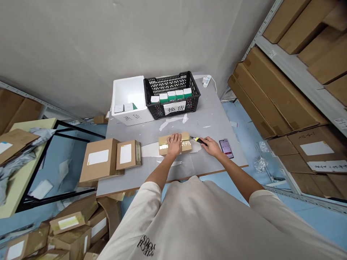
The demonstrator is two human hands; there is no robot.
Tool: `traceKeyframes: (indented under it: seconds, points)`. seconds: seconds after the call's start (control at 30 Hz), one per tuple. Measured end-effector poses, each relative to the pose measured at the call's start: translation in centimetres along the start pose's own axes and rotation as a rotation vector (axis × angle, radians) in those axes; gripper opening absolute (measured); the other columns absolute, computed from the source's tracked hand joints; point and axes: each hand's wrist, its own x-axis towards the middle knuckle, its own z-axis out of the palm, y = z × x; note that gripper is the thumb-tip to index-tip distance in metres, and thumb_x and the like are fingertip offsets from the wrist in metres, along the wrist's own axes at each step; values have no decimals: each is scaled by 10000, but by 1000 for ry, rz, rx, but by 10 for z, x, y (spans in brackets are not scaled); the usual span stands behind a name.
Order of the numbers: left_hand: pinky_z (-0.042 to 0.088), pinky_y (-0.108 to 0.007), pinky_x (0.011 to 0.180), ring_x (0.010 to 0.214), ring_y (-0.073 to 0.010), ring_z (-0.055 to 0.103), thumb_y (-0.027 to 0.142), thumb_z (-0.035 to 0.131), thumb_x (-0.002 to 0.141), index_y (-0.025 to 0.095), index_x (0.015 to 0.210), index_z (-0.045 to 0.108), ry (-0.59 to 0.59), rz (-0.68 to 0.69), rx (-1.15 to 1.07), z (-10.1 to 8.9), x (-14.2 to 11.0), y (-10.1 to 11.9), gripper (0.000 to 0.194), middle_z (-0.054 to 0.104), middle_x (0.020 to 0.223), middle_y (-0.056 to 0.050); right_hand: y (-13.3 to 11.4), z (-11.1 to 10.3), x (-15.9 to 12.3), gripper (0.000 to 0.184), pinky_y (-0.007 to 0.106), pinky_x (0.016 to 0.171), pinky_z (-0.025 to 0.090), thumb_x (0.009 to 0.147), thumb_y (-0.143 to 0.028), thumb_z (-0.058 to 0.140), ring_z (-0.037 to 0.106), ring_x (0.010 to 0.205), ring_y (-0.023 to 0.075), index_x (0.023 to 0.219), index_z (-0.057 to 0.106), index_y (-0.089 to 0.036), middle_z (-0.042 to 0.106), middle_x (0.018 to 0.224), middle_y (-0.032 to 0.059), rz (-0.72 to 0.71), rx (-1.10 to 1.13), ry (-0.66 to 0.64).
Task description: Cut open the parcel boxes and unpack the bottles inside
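Observation:
My left hand point(175, 143) lies flat, fingers spread, on top of a small taped cardboard box point(186, 143) in the middle of the grey table point(189, 166). My right hand point(210, 146) is closed around a yellow and black utility knife point(197, 139). The knife's tip points at the right end of the box. A phone point(226, 148) lies just to the right of my right hand.
A black crate point(171, 94) holding green and white boxes and a white foam box point(129, 98) stand at the table's far edge. Two labelled cardboard boxes point(111, 159) sit at the left end. Shelves with large cartons point(284, 94) rise on the right. More parcels point(70, 231) are piled on the floor at the lower left.

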Motion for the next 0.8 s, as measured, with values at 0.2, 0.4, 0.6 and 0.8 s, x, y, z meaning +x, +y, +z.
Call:
traceKeyframes:
  seconds: [0.2, 0.4, 0.6, 0.8]
  points:
    - [229, -540, 1245, 1563, -307, 293, 320, 297, 1052, 193, 1609, 384, -4, -12, 33, 3, 0, 4, 578, 360, 1682, -128, 9, -7, 10, 528, 411, 1018, 488, 994, -391, 547, 604, 1186, 309, 1500, 554, -239, 643, 1274, 125, -29, 106, 41]
    - [183, -511, 1276, 1589, -290, 231, 294, 396, 1014, 193, 1582, 405, -33, -23, 1, -12, -17, 3, 577, 324, 1695, -127, -11, 10, 43, 439, 378, 982, 506, 947, -411, 595, 650, 1087, 268, 1333, 656, -209, 670, 1215, 111, 117, 313, 58]
    - [287, -501, 1213, 1508, -306, 349, 366, 498, 1006, 274, 1512, 469, -76, -78, -21, -36, -68, -11, 515, 412, 1620, -128, -61, 10, 101, 395, 365, 996, 469, 907, -381, 638, 630, 1160, 276, 1261, 681, -212, 703, 1261, 101, -90, 264, -92]
    - [440, -469, 1063, 1268, -301, 540, 247, 456, 1010, 292, 1393, 548, -97, -210, 13, -38, -82, -19, 396, 560, 1396, -122, -90, 27, 121, 325, 411, 988, 414, 905, -392, 622, 599, 1188, 311, 1157, 720, -212, 728, 1231, 114, -167, 122, -205]
